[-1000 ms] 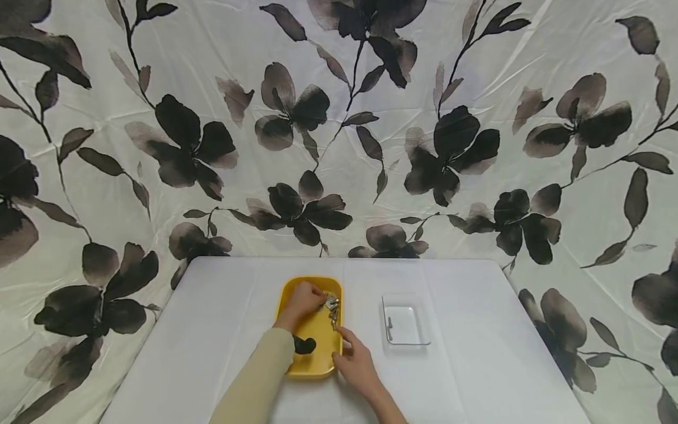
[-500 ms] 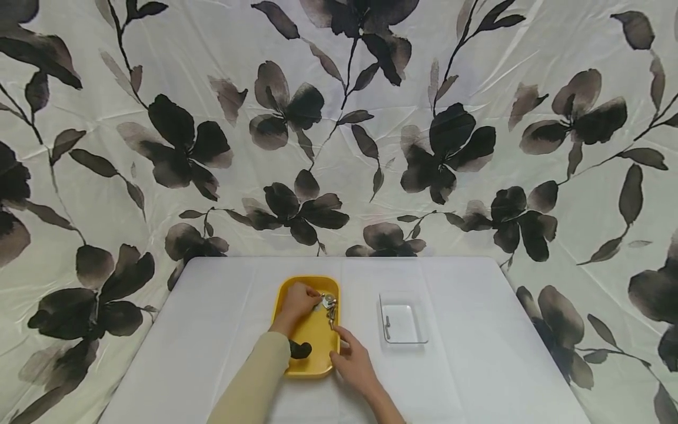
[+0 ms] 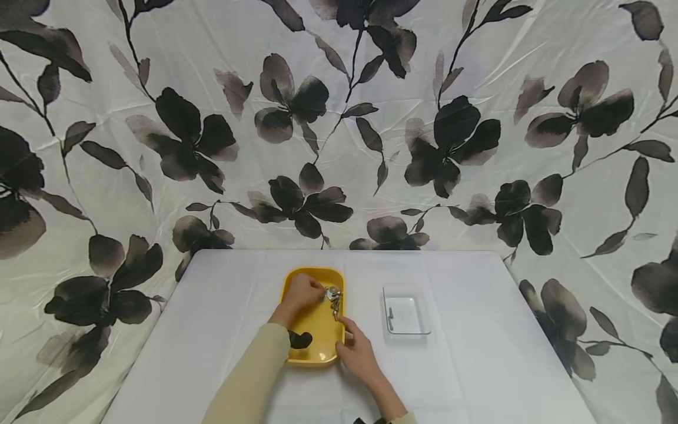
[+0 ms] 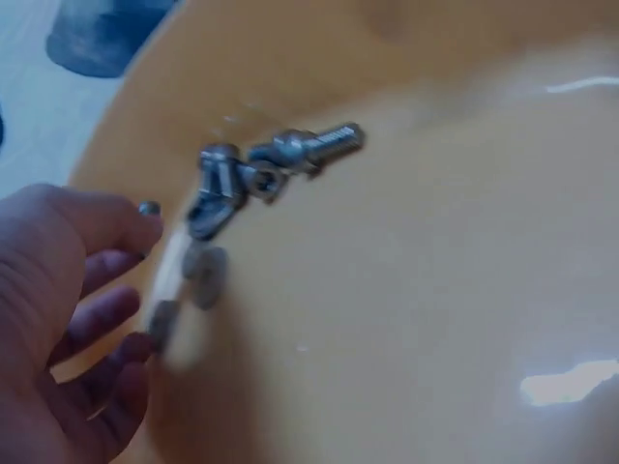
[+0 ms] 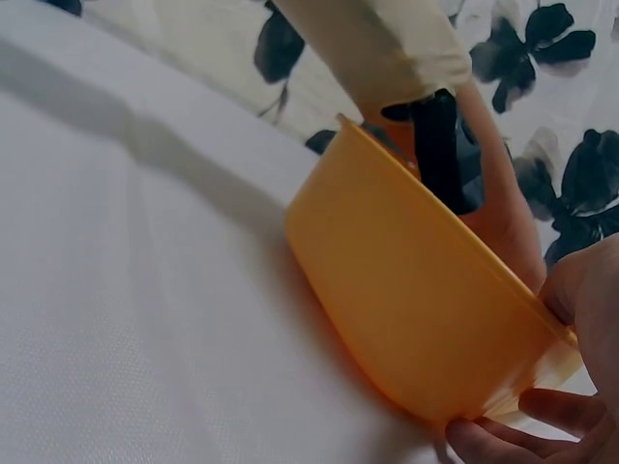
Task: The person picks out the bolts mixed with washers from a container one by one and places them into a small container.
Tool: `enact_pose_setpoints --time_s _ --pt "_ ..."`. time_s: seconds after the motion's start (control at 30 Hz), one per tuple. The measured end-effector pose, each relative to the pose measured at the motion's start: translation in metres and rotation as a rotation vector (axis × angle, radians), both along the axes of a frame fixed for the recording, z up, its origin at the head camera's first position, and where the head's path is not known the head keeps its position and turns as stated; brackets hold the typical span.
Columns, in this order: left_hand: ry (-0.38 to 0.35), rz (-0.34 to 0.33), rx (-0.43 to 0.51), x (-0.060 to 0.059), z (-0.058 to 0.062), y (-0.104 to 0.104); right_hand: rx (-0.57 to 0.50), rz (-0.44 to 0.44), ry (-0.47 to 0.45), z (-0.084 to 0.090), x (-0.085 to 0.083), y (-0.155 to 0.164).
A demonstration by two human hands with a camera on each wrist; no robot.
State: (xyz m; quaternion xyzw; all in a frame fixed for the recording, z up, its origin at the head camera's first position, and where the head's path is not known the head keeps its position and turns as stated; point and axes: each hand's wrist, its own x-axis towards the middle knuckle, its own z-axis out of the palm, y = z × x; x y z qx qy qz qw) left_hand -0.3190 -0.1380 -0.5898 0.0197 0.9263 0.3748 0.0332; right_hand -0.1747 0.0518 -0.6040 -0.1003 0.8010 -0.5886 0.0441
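Note:
A yellow tray [image 3: 315, 357] stands on the white table with loose metal fasteners [image 3: 333, 299] along its right side. Inside it, my left hand [image 3: 301, 292] reaches over the far end. The left wrist view shows its thumb and forefinger pinching a small metal piece [image 4: 148, 208], mostly hidden by the fingertips. Close by lie a bolt [image 4: 336, 142], a nut [image 4: 263, 181] and flat washers [image 4: 207, 276]. My right hand [image 3: 361, 353] holds the tray's right wall from outside; in the right wrist view its fingers curl about the rim and the underside.
Right of the tray stands a clear plastic box [image 3: 408, 334] with thin metal pieces [image 3: 391, 318] at its left side. A floral cloth [image 3: 381, 176] hangs behind the table [image 3: 466, 306]. A black strap [image 3: 299, 340] circles the left wrist.
The head view has shifted slightly. Both hands keep nearly the same places at the tray, and the fasteners lie about as before.

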Motion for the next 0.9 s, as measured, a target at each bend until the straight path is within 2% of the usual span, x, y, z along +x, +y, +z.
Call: enact_pose_setpoints --time_s 0.2,0.43,0.7,0.77,0.9 --pt "0.037 -0.024 -0.043 0.001 0.019 0.0 0.005 -0.014 -0.024 0.002 -0.001 0.0" --pt "0.103 -0.028 0.008 0.016 0.043 0.002 0.023 -0.02 -0.047 0.006 0.001 -0.002" --pt "0.181 -0.053 0.108 0.034 0.056 0.008 0.026 -0.028 -0.053 0.004 0.002 -0.002" --pt "0.178 -0.065 0.137 0.041 0.055 0.007 0.018 -0.034 -0.044 0.0 0.006 -0.003" --pt "0.218 -0.091 0.201 0.052 0.051 0.004 -0.006 -0.056 -0.002 -0.004 0.013 -0.007"
